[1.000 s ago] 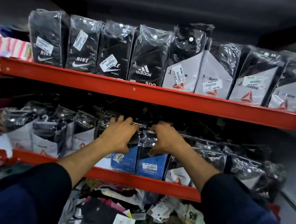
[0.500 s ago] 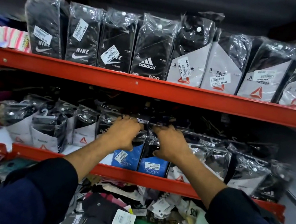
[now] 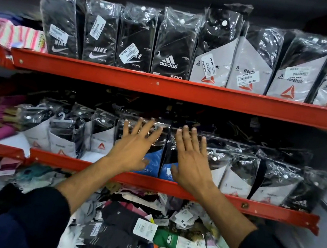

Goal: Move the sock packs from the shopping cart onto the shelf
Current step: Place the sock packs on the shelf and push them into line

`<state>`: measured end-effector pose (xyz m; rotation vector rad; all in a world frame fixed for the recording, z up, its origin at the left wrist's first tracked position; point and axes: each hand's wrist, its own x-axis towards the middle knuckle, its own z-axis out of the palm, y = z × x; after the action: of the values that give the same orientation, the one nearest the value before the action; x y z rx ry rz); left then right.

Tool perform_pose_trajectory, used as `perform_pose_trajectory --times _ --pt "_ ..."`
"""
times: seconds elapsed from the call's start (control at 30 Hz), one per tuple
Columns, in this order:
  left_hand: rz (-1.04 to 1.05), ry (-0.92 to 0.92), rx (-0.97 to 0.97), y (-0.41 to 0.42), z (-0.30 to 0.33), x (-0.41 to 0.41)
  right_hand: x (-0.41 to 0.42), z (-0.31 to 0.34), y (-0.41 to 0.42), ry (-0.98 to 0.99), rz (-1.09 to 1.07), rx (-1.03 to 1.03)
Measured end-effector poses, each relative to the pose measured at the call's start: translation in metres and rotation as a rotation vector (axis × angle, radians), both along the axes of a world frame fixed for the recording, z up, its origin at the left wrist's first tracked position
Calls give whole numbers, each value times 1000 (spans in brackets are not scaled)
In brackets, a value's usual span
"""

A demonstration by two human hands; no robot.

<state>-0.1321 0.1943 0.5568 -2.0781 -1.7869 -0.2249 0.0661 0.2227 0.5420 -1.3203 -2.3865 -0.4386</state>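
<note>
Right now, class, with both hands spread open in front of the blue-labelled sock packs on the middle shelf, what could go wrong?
1. The blue-labelled packs stand at the shelf's red front rail; they might tip forward over it.
2. The left hand or right hand could snag a neighbouring pack's hanger hook.

one head-worn wide-angle view faces forward, close to the red shelf [image 3: 164,87].

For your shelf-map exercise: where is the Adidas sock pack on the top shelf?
In the head view, the Adidas pack stands upright mid-row on the top shelf, between a Nike pack and a Reebok pack.
</note>
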Motion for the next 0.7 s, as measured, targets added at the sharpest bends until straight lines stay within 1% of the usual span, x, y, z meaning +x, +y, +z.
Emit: perform_pose_trajectory --times 0.1,0.2,0.27,0.37,0.5,0.63,0.7 --pt "-18 -45 113 -37 -34 -6 2 -23 -23 79 -13 97" --pt "5 -57 140 -74 -82 -12 0 -60 -50 131 -6 124" --pt "36 -83 122 -97 -119 -17 -2 -90 -69 145 7 109" --pt "73 -124 38 -136 -180 -27 -9 -144 -98 127 36 27" --pt "129 -166 -122 -184 -261 -36 -21 -220 -134 71 66 -163" --pt "200 -237 -340 -225 -333 -40 -31 -295 -161 -28 86 -383" --pt "200 -261 -436 -245 -368 -40 -34 -329 -175 -70 90 -483"
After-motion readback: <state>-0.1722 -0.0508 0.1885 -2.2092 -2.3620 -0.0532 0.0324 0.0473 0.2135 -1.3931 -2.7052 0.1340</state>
